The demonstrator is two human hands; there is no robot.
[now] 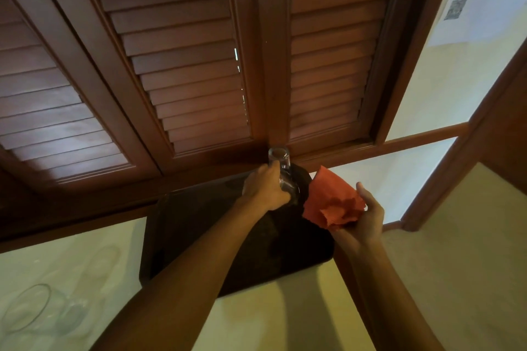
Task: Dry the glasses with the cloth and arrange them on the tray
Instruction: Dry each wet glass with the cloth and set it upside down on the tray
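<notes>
Louvred wooden shutters [176,65] in a dark red-brown finish are seen to fill the upper part of the view, set above a pale counter [285,319]. To the right, a sheet of printed paper [482,0] is fixed to the cream wall.

A dark rectangular tray [199,225] is laid on the counter against the base of the shutters. Both bare forearms are extended over it from the near edge.

At the lower left of the counter, a clear glass [34,310] is noted lying on its side, well apart from the tray. A second faint glass-like outline beyond it is too blurred to be confirmed.

The left hand [266,189] is held over the far right corner of the tray. Its fingers [261,172] are curled closely round the lower body of a clear drinking glass [281,164], which is tilted with its open rim directed away, toward the shutters. Whether the glass base touches the tray cannot be told.

The right hand [363,215] is positioned just beside the left, at the tray's right edge. An orange-red cloth [332,201] is gripped in it, bunched and folded, with the thumb raised along the cloth's right side and the remaining fingers wrapped beneath. The cloth is held near the glass; contact between them cannot be determined.
</notes>
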